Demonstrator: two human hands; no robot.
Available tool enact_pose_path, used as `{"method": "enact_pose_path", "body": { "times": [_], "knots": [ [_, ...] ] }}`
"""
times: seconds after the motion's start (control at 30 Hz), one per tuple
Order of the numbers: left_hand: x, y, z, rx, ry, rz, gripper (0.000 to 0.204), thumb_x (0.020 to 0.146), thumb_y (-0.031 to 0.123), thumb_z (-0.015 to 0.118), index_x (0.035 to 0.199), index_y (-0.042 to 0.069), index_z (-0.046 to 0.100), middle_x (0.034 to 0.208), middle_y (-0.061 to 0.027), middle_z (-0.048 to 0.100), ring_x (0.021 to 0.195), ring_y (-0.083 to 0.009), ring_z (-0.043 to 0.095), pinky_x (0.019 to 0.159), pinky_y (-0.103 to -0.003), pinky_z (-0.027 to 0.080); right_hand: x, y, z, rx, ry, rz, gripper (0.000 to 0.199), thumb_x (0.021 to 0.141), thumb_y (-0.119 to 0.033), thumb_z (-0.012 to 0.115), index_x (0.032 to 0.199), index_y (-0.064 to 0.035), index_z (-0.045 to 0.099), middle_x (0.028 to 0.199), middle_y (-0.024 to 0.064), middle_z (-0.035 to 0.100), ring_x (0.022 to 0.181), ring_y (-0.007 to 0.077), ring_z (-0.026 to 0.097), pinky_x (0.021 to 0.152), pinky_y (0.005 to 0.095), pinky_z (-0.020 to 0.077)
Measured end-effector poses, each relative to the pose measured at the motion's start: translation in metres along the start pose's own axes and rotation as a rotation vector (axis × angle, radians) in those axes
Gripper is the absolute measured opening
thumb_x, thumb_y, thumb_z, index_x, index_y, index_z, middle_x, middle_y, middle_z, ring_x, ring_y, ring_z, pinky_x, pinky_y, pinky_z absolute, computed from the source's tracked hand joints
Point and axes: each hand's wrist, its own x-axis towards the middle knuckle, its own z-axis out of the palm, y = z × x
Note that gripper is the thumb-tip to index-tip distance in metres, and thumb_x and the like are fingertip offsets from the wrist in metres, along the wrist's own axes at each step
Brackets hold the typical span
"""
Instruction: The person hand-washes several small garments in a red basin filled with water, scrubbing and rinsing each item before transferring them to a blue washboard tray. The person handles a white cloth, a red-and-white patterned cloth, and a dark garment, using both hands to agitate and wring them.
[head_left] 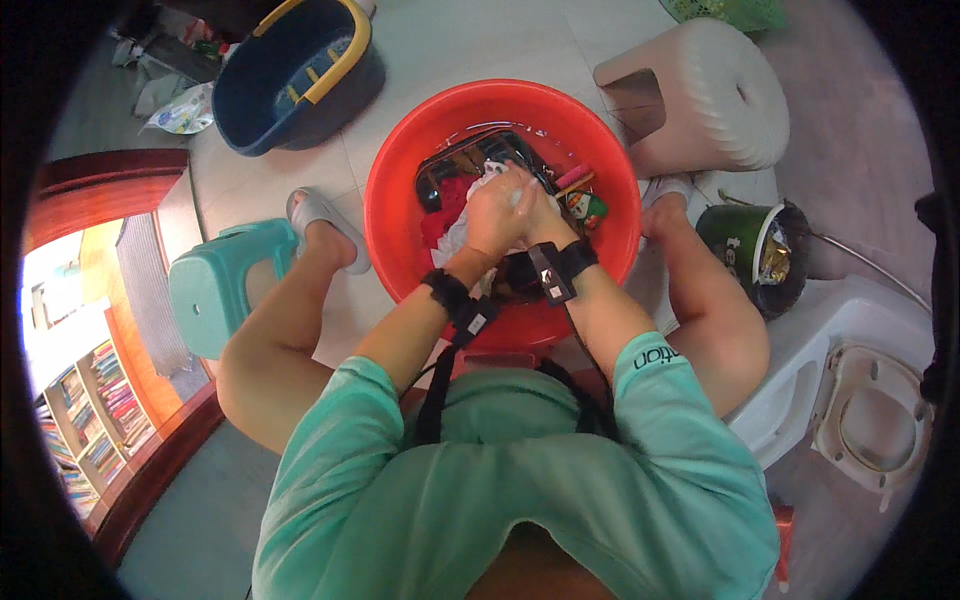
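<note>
Left hand (494, 212) and right hand (540, 215) pressed together over crumpled white cloth-like material (453, 239); exact finger grip cannot be told. White material lies beneath and just left of them, beside bright red fabric (437, 225), inside a round red plastic basin (386, 200). Basin stands between bare lower legs (292, 300), presumably for easy two-handed reach and to catch drips
</note>
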Motion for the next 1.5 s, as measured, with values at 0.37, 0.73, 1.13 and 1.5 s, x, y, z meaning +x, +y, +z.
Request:
{"method": "enact_pose_path", "body": {
  "times": [0.37, 0.73, 1.13, 1.5],
  "knots": [
    [0.012, -0.017, 0.003, 0.02, -0.017, -0.224, 0.026, 0.092, 0.027, 0.055, 0.09, 0.003, 0.065, 0.086, -0.0207, 0.065, 0.086, -0.0388, 0.062, 0.076, -0.044, 0.048, 0.004, 0.004, 0.003, -0.007, 0.032, 0.088, 0.019, 0.091, -0.031, 0.056, 0.092, -0.0131, 0.063, 0.089, 0.0065, 0.065, 0.082, 0.0241, 0.062, 0.067, 0.0394, 0.0488],
    [0.017, -0.05, 0.008, 0.311, -0.129, -0.019, 0.031, 0.096, 0.027, 0.048, 0.08, 0.003, 0.059, 0.073, -0.0198, 0.06, 0.073, -0.0404, 0.059, 0.066, -0.046, 0.046, 0.013, 0.005, 0.0, -0.244, -0.019, 0.07, 0.022, 0.095, -0.026, 0.048, 0.105, -0.0113, 0.06, 0.097, 0.0039, 0.063, 0.087, 0.0207, 0.061, 0.075, 0.0374, 0.0507],
    [0.013, -0.019, -0.006, 0.297, -0.122, -0.064, 0.034, 0.095, 0.031, 0.046, 0.082, 0.005, 0.064, 0.083, -0.0186, 0.065, 0.075, -0.0401, 0.062, 0.065, -0.048, 0.047, 0.025, 0.027, -0.029, -0.159, 0.07, 0.214, 0.025, 0.094, -0.028, 0.052, 0.097, -0.0065, 0.063, 0.092, 0.0111, 0.067, 0.079, 0.0251, 0.065, 0.074, 0.044, 0.0524],
    [-0.005, 0.023, -0.025, 0.197, -0.018, -0.022, 0.034, 0.094, 0.033, 0.048, 0.081, 0.004, 0.061, 0.083, -0.0208, 0.063, 0.076, -0.0415, 0.06, 0.066, -0.051, 0.047, -0.044, -0.004, 0.023, 0.123, -0.138, 0.274, 0.026, 0.094, -0.03, 0.054, 0.101, -0.0062, 0.062, 0.098, 0.01, 0.067, 0.084, 0.0267, 0.064, 0.073, 0.0455, 0.0521]
  ]
}}
